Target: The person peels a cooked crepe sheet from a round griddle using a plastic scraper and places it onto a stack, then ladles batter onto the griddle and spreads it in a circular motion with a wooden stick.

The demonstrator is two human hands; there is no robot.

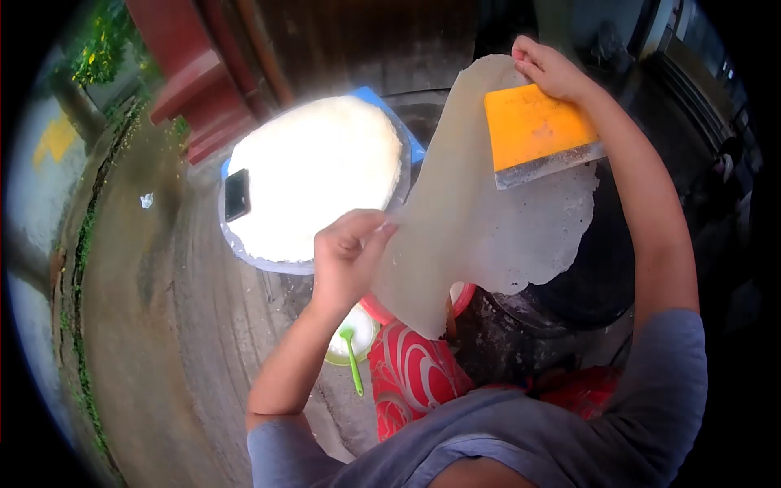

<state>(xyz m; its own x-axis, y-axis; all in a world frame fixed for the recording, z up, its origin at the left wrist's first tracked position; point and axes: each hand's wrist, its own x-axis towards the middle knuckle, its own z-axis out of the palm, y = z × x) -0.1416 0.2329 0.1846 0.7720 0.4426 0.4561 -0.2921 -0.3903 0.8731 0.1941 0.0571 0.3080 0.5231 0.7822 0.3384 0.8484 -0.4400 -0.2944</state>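
A thin, pale, floppy round wrapper sheet (435, 203) hangs between my two hands, partly see-through. My left hand (350, 252) is closed in a pinch on its left edge. At the upper right, my right hand (557, 71) is closed on the sheet's top edge. A yellow scraper (541, 126) with a metal blade sits under my right hand, its blade pointing down; it appears held in the same hand. Beyond my left hand lies a wide, round white stack (317, 179) of similar-looking sheets. Below the sheet is a dark round griddle (598, 276), partly hidden.
A black phone (237, 195) lies on the left of the white stack, with a blue board (394, 122) underneath. A bowl (335, 346) with white contents and a green brush (352, 362) stands by my knee. A red rim (464, 299) shows behind the sheet. Red stonework (203, 98) stands at the back left.
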